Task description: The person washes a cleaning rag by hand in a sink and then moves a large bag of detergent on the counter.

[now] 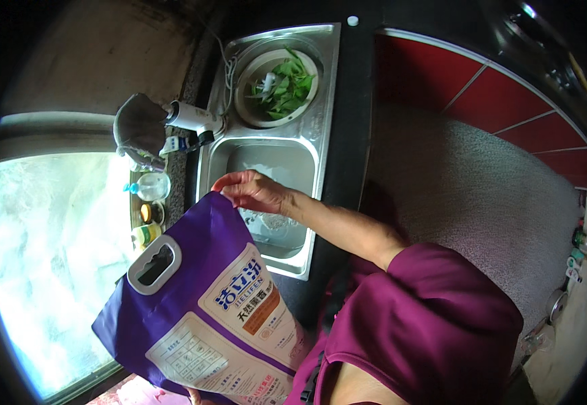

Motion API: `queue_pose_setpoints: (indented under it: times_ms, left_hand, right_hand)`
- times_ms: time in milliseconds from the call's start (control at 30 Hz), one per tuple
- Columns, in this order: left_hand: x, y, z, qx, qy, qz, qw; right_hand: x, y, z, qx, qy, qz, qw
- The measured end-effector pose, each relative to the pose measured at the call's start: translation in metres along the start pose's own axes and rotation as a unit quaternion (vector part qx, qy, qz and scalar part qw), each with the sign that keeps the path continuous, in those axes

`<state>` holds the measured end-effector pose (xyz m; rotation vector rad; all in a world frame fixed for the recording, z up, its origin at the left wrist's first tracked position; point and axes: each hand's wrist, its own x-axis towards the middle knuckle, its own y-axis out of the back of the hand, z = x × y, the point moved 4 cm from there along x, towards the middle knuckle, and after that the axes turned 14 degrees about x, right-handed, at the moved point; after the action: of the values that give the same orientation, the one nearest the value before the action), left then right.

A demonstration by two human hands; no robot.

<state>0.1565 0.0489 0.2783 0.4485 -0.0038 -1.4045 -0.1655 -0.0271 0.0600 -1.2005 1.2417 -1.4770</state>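
A large purple-and-white plastic packaging bag slants across the lower left, its printed panels facing me. Near its top edge is a white plastic carry handle around a cut-out. My right hand pinches the bag's upper corner between thumb and fingers, above the near basin of a stainless steel double sink. At the bottom of the picture only a little of my left hand shows, its fingers on the bag's lower side edge; the rest is hidden or out of view. The bag's opening and contents cannot be seen.
In the far basin, a round bowl holds green leafy vegetables. A white faucet with a grey cloth beside it stands left of the sink. Bottles and jars, including a clear bottle, line the windowsill. A white cap lies on the black counter.
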Motion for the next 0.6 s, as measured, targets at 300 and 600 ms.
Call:
queue_pose_setpoints:
  times_ms: [300, 600]
  left_hand:
    - [0.008, 0.015, -0.004, -0.024, 0.006, -0.015, 1.000]
    - [0.031, 0.061, -0.002, 0.008, -0.030, -0.100, 0.995]
  right_hand:
    - [0.005, 0.002, 0.009, -0.040, 0.002, 0.069, 0.997]
    - [0.006, -0.008, 0.017, -0.070, 0.026, 0.123, 0.990]
